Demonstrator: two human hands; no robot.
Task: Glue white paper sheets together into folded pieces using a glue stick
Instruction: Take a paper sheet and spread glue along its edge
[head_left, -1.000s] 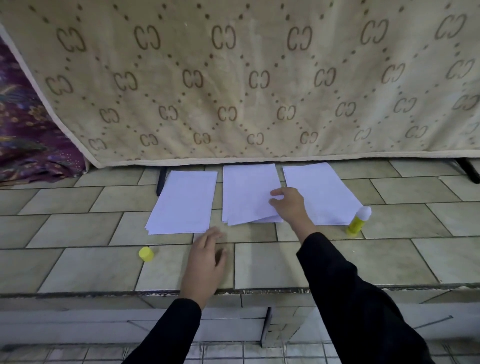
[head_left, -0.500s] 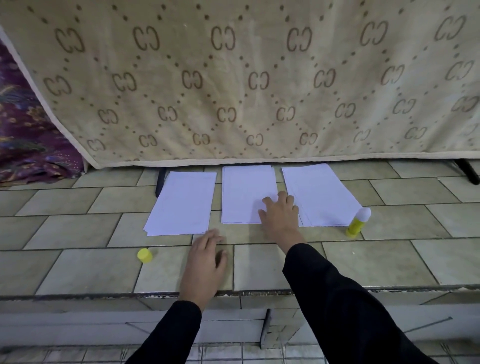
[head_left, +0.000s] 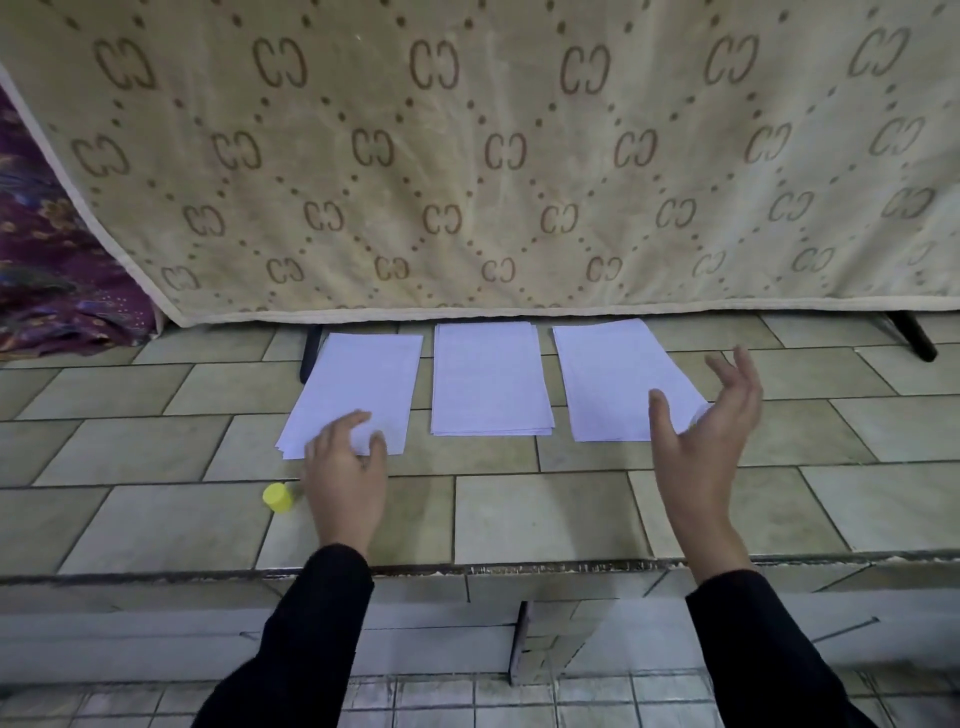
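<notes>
Change, left hand: your left hand (head_left: 345, 467) has left the bare tiled ledge (head_left: 519, 519) and moved forward onto the near edge of the left stack (head_left: 363, 379)
Change, right hand: your right hand (head_left: 701, 441) has let go of the middle stack (head_left: 488, 379) and swung out to the right, raised just past the right stack (head_left: 613, 379)
Change, paper: the middle stack, skewed a second ago, now lies square between its neighbours
Meaning for the task: tidying looks finished; you seem to be starting a fresh round, one hand taking paper, the other heading for the glue
Left fingers (head_left: 332, 436): curled over the stack's near edge with the thumb, a lifted bit of paper showing between them, so they appear to pinch it
Right fingers (head_left: 737, 374): spread wide and relaxed, holding nothing
Glue stick (head_left: 700, 413): mostly hidden behind your right palm, only its white top showing beside the right stack
Yellow cap (head_left: 278, 497): on the ledge, just left of your left hand
Count: three paper stacks, one glue stick, one loose cap, two hands
Backdrop: a patterned cloth (head_left: 467, 156) hangs behind the stacks
</notes>
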